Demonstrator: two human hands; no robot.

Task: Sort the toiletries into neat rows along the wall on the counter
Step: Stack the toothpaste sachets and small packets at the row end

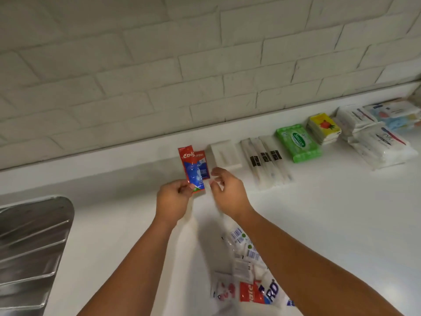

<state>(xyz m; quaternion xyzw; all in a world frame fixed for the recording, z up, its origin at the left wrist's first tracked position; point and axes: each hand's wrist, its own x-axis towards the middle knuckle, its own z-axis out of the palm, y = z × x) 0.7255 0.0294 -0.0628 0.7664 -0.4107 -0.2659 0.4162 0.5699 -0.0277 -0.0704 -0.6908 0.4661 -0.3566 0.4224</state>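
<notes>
Pinching a red toothpaste sachet (191, 169) by its lower end, the left hand (174, 199) is holding it over the counter (319, 213) near the wall, while the right hand (227, 190) is hovering just beside it, fingers loosely curled, grasping nothing.

The left hand (173, 199) is covering the bottom end of the red sachet (190, 166) in the middle of the frame. That sachet is hiding half of a second sachet (202, 163). The right hand (227, 190) is looking blurry, so I cannot tell if it is pinching anything. At the lower middle, the right arm (319, 258) is covering part of the pile of packets (248, 290), and the bottom edge is cutting it off. The left edge is cutting off the metal drainer (32, 247). The right edge is cutting off the blue and white packs (396, 112).
</notes>
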